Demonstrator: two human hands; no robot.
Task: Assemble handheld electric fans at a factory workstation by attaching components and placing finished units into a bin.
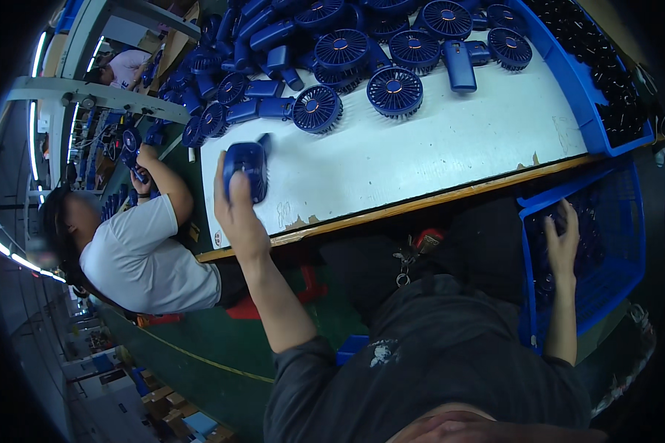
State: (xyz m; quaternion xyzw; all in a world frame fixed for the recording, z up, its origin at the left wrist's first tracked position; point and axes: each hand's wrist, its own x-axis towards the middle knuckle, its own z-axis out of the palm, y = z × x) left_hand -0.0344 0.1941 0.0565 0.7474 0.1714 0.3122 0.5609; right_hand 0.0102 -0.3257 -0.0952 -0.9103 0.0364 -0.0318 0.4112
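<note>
My left hand [239, 214] is closed around a dark blue handheld fan [245, 166], lifted over the left end of the white worktable [451, 148]. That fan is slightly blurred, and its blades are turned out of sight. At the right, my right hand [564, 240] reaches into a blue plastic crate [635, 221] beside the table. Its fingers are apart over dark pieces [587, 236] that are too dim to make out. I see nothing held in it. Several more blue fans, such as one with a round grille [394, 91], lie along the table's far side.
A blue tray [602, 136] full of small black parts [587, 59] stands at the table's right end. To my left, a co-worker in a white shirt [137, 258] handles another blue fan [131, 148]. The table's wooden front edge [421, 203] runs before me.
</note>
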